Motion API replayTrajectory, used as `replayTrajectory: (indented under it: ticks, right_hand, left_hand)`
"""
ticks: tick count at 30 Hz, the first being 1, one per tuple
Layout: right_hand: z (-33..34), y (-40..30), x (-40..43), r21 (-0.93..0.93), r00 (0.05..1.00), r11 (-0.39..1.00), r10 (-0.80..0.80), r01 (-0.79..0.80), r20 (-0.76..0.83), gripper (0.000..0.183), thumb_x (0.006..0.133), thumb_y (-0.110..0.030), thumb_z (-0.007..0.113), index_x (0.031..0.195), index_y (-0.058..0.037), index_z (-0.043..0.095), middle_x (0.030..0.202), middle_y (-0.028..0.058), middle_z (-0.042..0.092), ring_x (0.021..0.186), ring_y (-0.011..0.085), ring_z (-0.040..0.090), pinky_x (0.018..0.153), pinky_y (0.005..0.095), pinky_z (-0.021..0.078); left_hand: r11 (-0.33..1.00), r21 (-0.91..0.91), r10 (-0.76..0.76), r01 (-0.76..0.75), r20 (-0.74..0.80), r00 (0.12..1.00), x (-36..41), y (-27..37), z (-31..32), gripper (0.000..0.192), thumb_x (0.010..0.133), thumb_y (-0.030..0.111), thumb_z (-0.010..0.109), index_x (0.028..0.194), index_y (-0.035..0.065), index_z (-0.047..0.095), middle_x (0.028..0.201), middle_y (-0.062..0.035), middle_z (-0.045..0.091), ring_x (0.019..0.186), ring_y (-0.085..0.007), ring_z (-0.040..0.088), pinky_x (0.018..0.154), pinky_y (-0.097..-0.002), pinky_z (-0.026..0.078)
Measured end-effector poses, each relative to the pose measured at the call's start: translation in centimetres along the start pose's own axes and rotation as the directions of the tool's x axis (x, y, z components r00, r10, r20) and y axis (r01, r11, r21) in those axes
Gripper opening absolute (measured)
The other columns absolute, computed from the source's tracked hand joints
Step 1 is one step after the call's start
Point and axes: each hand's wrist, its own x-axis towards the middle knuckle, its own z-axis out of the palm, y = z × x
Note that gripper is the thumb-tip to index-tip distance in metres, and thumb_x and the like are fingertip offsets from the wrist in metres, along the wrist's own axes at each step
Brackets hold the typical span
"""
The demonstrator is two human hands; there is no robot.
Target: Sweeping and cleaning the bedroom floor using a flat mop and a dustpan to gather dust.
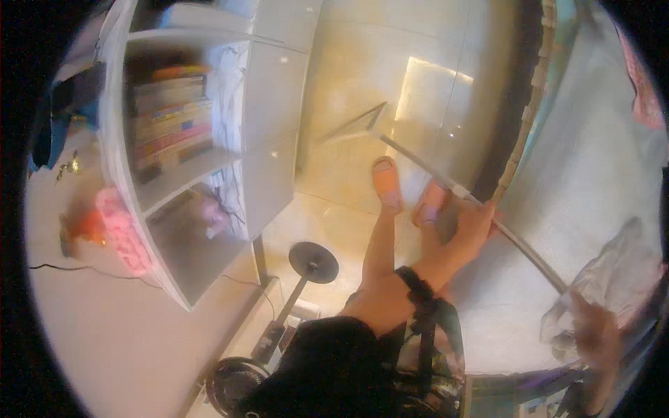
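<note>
A long pale pole (528,253) runs diagonally from the lower right to a wide flat head (360,125) with a triangular frame, like a floor squeegee or mop, over the floor tiles. Around the middle of this pole my left hand (473,219) is closed. At the right, my right hand (596,329) is blurred near the pole's upper end, beside a crumpled translucent plastic bag (611,277); its grip cannot be made out. Below my left hand are my feet in pink slippers (385,183).
White shelves (183,183) with stacked books stand at the left. A floor fan (235,384) and a round dark base (313,262) are at the lower left. A bed or covered surface (564,172) lies along the right. A thin cable (94,269) crosses the left wall.
</note>
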Motion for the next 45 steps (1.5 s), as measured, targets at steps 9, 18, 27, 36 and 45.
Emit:
replayTrajectory:
  ticks: [9,18,27,36,45]
  right_hand:
    - [1.4,-3.6,1.2,0.691,0.726,0.262,0.061,-0.673,0.685,0.065,0.078,0.001,0.055,0.137,-0.0125,0.032,0.073,0.0043,0.055,0.05,0.0088,0.045,0.044,0.024,0.0374]
    - [10.4,-4.2,8.2,0.526,0.505,0.088,-0.185,-0.846,0.843,0.057,0.088,-0.015,0.054,0.139,-0.0179,0.028,0.073,0.0045,0.055,0.049,0.0099,0.046,0.04,0.0235,0.0377]
    - [7.1,-5.9,4.2,-0.104,0.987,0.986,0.138,-0.129,0.086,0.042,0.083,-0.015,0.057,0.124,-0.0106,0.049,0.077,0.0138,0.06,0.068,0.0293,0.059,0.06,0.0371,0.0471]
    - [-0.1,-2.6,-2.0,0.278,0.873,0.836,0.486,-0.473,0.024,0.042,0.078,-0.005,0.059,0.117,0.0062,0.051,0.084,0.0103,0.062,0.074,0.0123,0.057,0.065,0.029,0.0487]
    - [5.4,-0.4,12.1,0.433,0.996,0.901,0.03,0.009,-0.084,0.039,0.07,-0.008,0.071,0.108,-0.0075,0.062,0.097,0.013,0.065,0.077,0.0198,0.065,0.071,0.0275,0.0497]
  left_hand:
    - [0.969,0.083,-0.227,0.232,-0.071,0.971,-6.5,2.5,-6.9,0.022,0.084,0.019,0.056,0.093,0.0015,0.046,0.068,-0.0053,0.051,0.05,-0.0123,0.05,0.038,-0.0245,0.039]
    - [0.965,0.088,-0.22,0.246,-0.237,0.946,-5.9,-3.3,-18.7,0.017,0.084,0.022,0.055,0.088,0.0058,0.05,0.069,-0.0042,0.052,0.052,-0.0132,0.048,0.045,-0.0261,0.04]
    - [0.933,0.285,-0.171,0.218,-0.182,0.968,-0.1,-0.9,-11.9,0.024,0.088,0.024,0.051,0.082,0.0011,0.054,0.074,-0.0075,0.055,0.062,-0.0193,0.058,0.057,-0.0298,0.052]
    - [0.991,0.059,-0.126,0.118,0.172,0.977,-0.1,3.0,1.7,0.036,0.085,0.021,0.048,0.102,-0.009,0.035,0.077,-0.0179,0.056,0.063,-0.027,0.061,0.057,-0.0353,0.056]
    - [0.76,0.519,0.317,-0.391,0.23,0.92,5.5,-2.2,-17.3,0.026,0.09,0.022,0.044,0.088,-0.0038,0.047,0.069,-0.0119,0.055,0.062,-0.0212,0.058,0.05,-0.0323,0.047]
